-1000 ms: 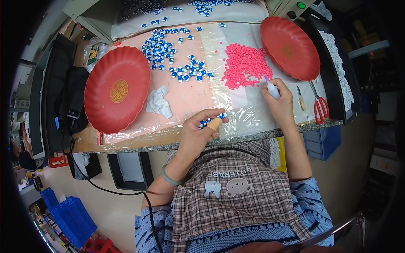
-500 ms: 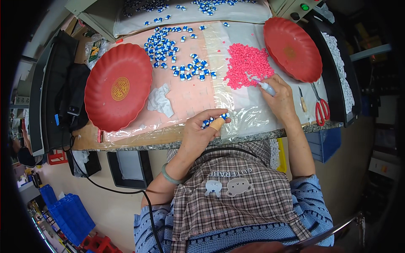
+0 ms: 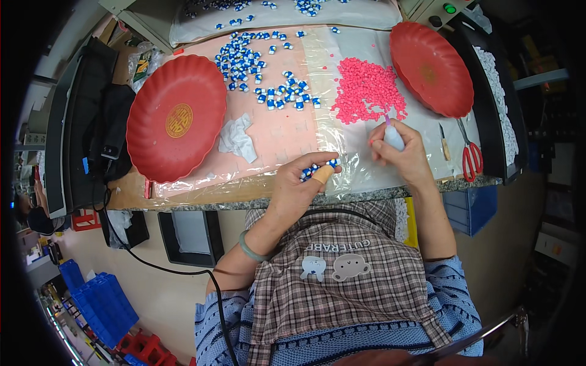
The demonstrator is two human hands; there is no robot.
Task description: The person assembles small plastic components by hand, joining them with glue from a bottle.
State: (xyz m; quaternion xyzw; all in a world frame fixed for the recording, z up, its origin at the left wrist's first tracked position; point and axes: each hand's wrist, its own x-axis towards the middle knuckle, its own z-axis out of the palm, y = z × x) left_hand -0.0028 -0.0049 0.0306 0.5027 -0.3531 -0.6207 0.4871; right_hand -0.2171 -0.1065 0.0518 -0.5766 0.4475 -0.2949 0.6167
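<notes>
My left hand (image 3: 299, 183) is closed around several small blue-and-white pieces (image 3: 308, 173) over the table's front edge. One blue-and-white piece (image 3: 332, 163) sits at its fingertips, beside a tan finger cot (image 3: 322, 175) on the thumb. In my right hand (image 3: 408, 155) is a small pale squeeze bottle (image 3: 394, 138), its thin purplish nozzle tilted away from me. A tiny pink bit (image 3: 371, 142) shows at that hand's fingertips. Just beyond lies a spread of small pink pieces (image 3: 366, 85). Many more blue-and-white pieces (image 3: 241, 61) lie on the pink sheet, farther left.
Red scalloped trays stand at left (image 3: 149, 122) and right (image 3: 421, 55). A crumpled white tissue (image 3: 238, 139) lies near the left tray. Red-handled scissors (image 3: 472, 160) and a small knife (image 3: 445, 146) lie at right. A black cable (image 3: 165, 273) hangs past the left forearm.
My right hand has drawn back from the pink pieces towards me, with a pink bit now at its fingertips. My left hand keeps its hold. The view has shifted slightly.
</notes>
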